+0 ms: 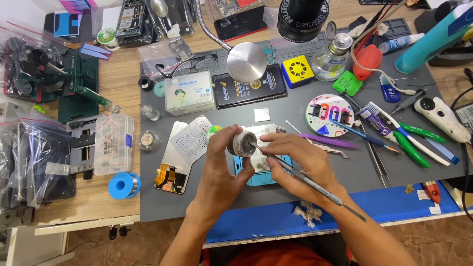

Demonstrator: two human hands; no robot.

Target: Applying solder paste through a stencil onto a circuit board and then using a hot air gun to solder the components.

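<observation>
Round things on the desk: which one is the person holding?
The small grey threaded jar, pinched in the left hand. The right hand pokes a thin tool into it. The blue solder spool just lies on the desk.

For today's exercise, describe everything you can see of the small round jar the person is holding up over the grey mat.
The small round jar looks like grey metal or plastic, with a ridged, threaded neck and no lid on it. It is tilted on its side, mouth toward the right, above the grey mat. The left hand grips it by thumb and fingers. The tip of a slim grey tool, held in the right hand, reaches into its mouth. Its contents cannot be seen.
</observation>
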